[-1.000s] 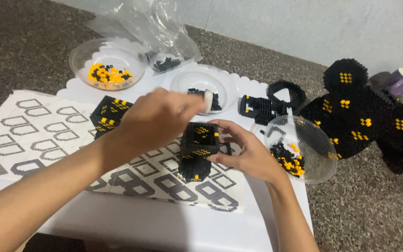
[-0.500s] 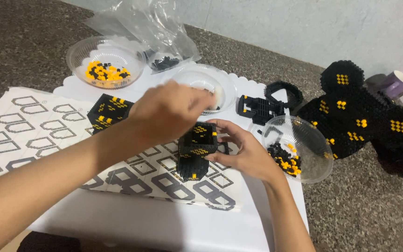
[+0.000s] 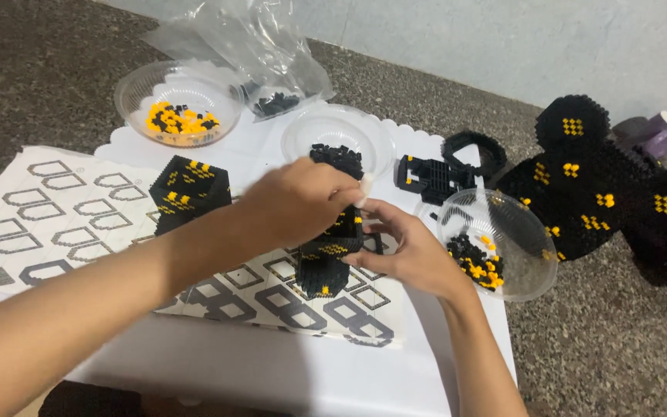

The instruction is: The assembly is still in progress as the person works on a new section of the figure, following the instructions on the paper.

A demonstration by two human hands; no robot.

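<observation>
Mid-build, by the look of it. Right hand (image 3: 407,251) grasping small black-and-yellow brick block (image 3: 326,262), held just above instruction sheet (image 3: 79,224) on white surface (image 3: 272,371). Left hand (image 3: 303,205) curled over block's top, fingertips pinched on a small whitish piece (image 3: 364,189); exactly what it is, cannot tell. Done so far: second cube-like block (image 3: 189,189) on sheet, flat black part (image 3: 430,176) and ring (image 3: 472,150) beside it, big black figure (image 3: 604,193) off to right. Left: loose bricks in three clear bowls (image 3: 179,116) (image 3: 337,143) (image 3: 496,243). Versus half a second ago: left hand dropped from centre bowl down onto block; right hand grip unchanged.
</observation>
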